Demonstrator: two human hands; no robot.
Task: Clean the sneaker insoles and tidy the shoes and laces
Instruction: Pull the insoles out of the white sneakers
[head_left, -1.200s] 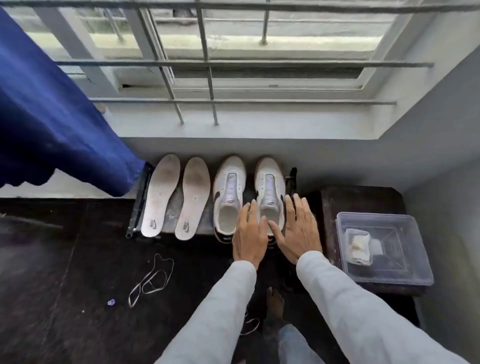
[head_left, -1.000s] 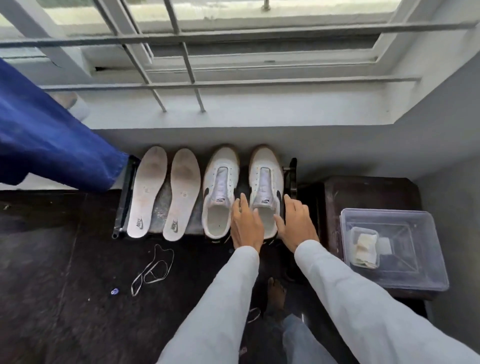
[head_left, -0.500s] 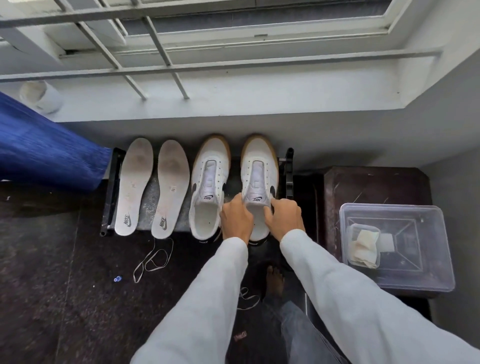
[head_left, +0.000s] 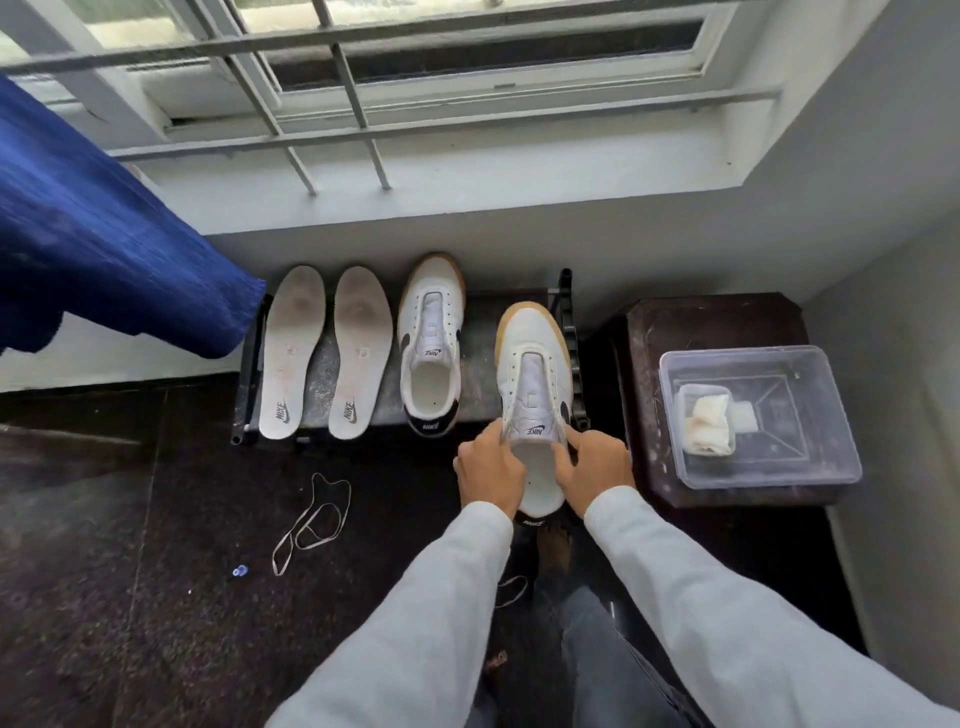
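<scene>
The left hand at nine o'clock and right hand at three pinch the collar, probably steadying the white gum-soled leather sneaker.

I count two insoles, left insole and right insole; two sneakers, far sneaker and near sneaker; two laces, long lace and second lace, part hidden by my sleeve; one clear box, one folded cloth, one small blue bit; and two hands, my left hand and right hand.
</scene>
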